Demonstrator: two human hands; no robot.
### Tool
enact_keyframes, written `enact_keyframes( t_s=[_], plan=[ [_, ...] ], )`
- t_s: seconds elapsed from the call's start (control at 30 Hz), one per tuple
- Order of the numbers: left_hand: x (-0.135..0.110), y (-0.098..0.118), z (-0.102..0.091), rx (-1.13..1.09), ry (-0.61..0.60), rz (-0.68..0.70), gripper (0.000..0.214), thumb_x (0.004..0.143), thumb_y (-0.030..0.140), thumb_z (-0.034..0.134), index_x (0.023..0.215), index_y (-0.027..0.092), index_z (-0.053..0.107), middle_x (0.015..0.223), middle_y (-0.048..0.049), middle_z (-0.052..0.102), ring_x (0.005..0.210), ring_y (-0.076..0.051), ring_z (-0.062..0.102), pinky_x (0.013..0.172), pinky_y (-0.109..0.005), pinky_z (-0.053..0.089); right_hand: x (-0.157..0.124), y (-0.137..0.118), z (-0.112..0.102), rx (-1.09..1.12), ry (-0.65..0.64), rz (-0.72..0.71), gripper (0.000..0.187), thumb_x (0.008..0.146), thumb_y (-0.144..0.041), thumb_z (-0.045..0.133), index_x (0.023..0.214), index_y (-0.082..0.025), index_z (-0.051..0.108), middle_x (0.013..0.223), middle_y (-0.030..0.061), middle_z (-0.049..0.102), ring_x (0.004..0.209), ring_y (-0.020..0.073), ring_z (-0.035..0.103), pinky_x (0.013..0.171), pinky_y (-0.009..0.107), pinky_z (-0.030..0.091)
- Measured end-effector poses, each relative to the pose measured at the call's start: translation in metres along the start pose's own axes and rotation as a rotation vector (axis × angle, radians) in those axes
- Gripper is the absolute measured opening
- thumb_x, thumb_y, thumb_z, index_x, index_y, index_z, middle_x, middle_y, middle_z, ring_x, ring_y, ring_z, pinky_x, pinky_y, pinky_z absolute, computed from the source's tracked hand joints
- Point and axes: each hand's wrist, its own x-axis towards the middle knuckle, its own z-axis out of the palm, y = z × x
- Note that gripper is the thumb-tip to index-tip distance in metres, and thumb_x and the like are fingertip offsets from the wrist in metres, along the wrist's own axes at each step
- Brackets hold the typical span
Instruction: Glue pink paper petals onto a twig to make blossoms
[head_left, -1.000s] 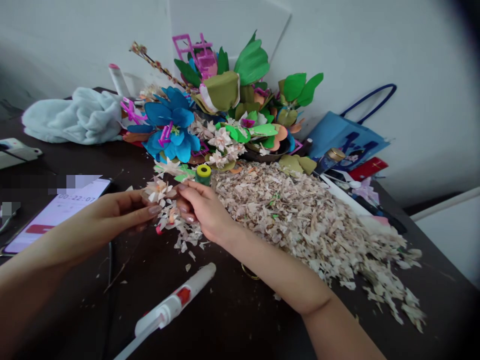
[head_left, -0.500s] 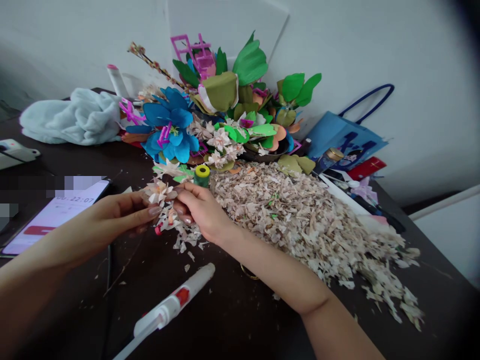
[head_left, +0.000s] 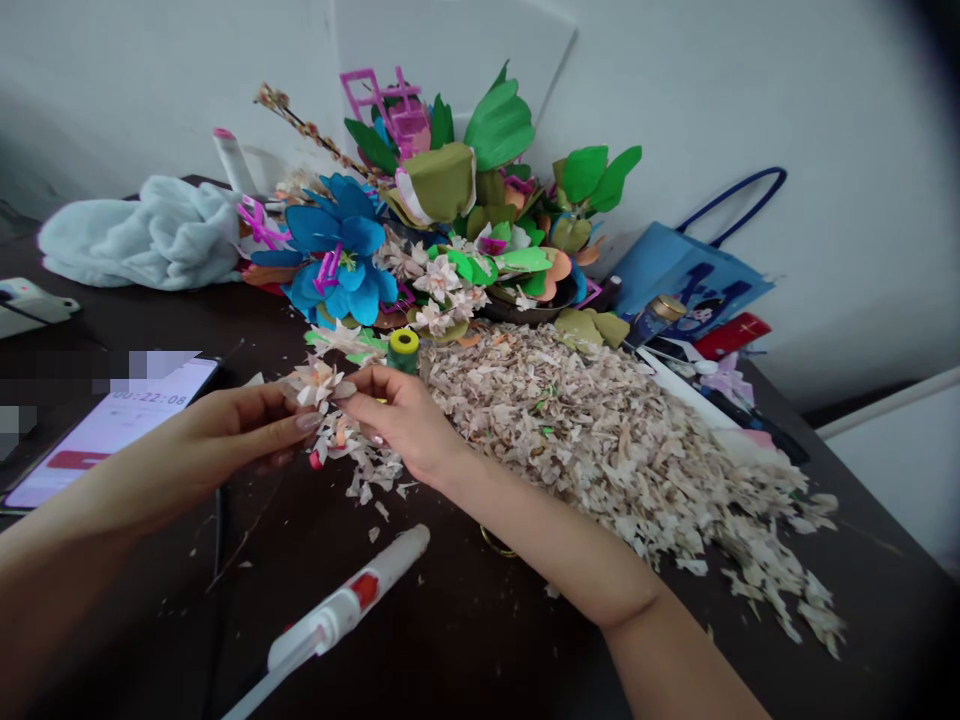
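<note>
left hand (head_left: 238,428): pinching layered, papery flower (head_left: 319,382) | right hand (head_left: 405,418): pinching its pointed edge | crinkled flakes (head_left: 592,430) heaped beside

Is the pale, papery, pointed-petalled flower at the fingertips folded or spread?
Spread: the pale, papery flower shows pointed petals fanning outward around a peach-tinted centre, while the left hand holds it.
</note>
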Motion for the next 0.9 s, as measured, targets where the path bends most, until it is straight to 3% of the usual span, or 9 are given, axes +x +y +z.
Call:
enact_keyframes(
  t_s=[0.1, 0.37, 0.9],
  plan=[
    [0.000, -0.001, 0.000, -0.038, -0.073, -0.013, 0.037, 0.068, 0.053, 0.063, 0.086, 0.021, 0.064, 0.068, 0.0021, 0.058, 0.056, -0.012, 0.048, 0.049, -0.023, 0.043, -0.001, -0.003, 0.002, -0.026, 0.002, -0.022, 0.010, 0.076, -0.013, 0.064, 0.074, -0.017, 0.056, 0.062, -0.0067, 0.050, 0.045, 0.0036, 0.037, 0.043, 0.020, 0.029],
    [0.000, -0.005, -0.002, -0.035, -0.066, -0.023, 0.044, 0.069, 0.054, 0.062, 0.098, 0.021, 0.063, 0.072, 0.0012, 0.061, 0.059, -0.013, 0.049, 0.051, -0.024, 0.043, -0.001, 0.000, 0.000, -0.012, 0.022, 0.016, 0.010, 0.074, -0.016, 0.068, 0.074, -0.016, 0.058, 0.061, -0.0067, 0.050, 0.045, 0.0037, 0.037, 0.045, 0.021, 0.031],
    [-0.001, -0.014, -0.009, -0.034, -0.057, 0.010, 0.036, 0.072, 0.055, 0.062, 0.086, 0.022, 0.065, 0.065, 0.0037, 0.056, 0.055, -0.011, 0.044, 0.049, -0.020, 0.041, -0.005, 0.005, -0.007, -0.029, 0.021, 0.003, 0.014, 0.074, -0.024, 0.071, 0.080, -0.018, 0.060, 0.065, -0.0049, 0.051, 0.048, 0.0048, 0.037, 0.044, 0.020, 0.029]
  ],
)
